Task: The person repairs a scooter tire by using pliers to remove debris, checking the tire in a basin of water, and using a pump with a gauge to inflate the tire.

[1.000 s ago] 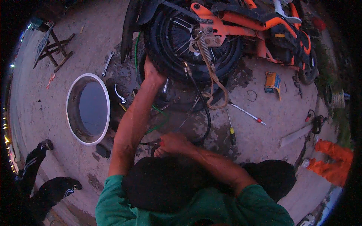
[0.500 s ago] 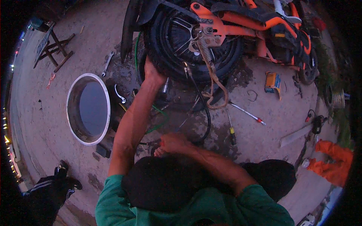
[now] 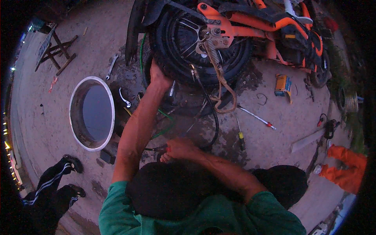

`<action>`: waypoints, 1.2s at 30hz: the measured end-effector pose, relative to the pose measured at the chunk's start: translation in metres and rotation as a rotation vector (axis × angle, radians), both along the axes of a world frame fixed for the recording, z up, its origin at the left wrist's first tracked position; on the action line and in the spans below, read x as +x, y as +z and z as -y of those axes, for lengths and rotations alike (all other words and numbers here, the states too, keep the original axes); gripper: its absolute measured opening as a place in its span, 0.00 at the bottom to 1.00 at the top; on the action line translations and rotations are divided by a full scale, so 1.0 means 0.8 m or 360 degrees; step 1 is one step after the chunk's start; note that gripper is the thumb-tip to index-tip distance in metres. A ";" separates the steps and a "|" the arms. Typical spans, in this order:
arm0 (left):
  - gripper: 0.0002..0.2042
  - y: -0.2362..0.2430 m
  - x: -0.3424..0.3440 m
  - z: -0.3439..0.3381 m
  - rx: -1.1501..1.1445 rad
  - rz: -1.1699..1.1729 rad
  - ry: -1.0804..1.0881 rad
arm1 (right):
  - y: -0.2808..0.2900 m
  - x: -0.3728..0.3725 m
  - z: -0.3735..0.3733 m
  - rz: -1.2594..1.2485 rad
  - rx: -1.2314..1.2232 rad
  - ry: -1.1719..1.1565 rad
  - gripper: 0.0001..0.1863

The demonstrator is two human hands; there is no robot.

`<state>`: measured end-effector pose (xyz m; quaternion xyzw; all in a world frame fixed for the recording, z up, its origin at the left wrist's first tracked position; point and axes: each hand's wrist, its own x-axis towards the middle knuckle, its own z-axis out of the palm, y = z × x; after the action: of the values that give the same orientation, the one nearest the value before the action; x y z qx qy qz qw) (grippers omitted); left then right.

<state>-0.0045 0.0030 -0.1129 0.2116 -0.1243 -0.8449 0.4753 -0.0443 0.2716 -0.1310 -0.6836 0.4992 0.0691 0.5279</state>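
An orange and black motorbike (image 3: 270, 23) fills the top, its rear black tyre (image 3: 243, 58) in front of me. My left hand (image 3: 158, 74) grips the tyre's left side, fingertips hidden behind it. Low in the middle my right hand (image 3: 177, 149) is closed on a red-handled fitting (image 3: 167, 149) on a black hose (image 3: 215, 129). The hose rises to a metal connector (image 3: 194, 72) at the wheel. Under the tyre lie a metal socket tool (image 3: 172, 88) and a green hose (image 3: 141, 51).
Left are a round metal tub of water (image 3: 94, 111), a spanner (image 3: 112, 66), a folding stand (image 3: 55, 51) and another person's legs (image 3: 49, 180). Right lie a screwdriver (image 3: 241, 141), a long rod (image 3: 256, 117), a small box (image 3: 282, 86), a flat blade-like object (image 3: 305, 139) and orange cloth (image 3: 344, 168).
The other person's legs at lower left have shifted, the farther foot moving back and to the right. My hands and the motorbike look unchanged.
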 end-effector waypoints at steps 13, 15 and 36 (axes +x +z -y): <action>0.28 -0.006 0.005 -0.002 0.0088 0.0085 -0.0016 | 0.009 -0.003 0.001 0.0077 -0.0010 -0.0011 0.18; 0.28 -0.008 0.004 -0.003 0.0019 0.0085 -0.0014 | 0.011 -0.005 0.003 0.0079 -0.0006 0.0003 0.18; 0.24 -0.028 0.005 -0.013 -0.0084 0.0389 -0.0012 | 0.056 -0.017 0.015 0.0136 0.0080 -0.0021 0.21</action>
<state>-0.0004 0.0131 -0.1350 0.2999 -0.2043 -0.8110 0.4590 -0.0582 0.2596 -0.0861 -0.6690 0.4788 0.0489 0.5663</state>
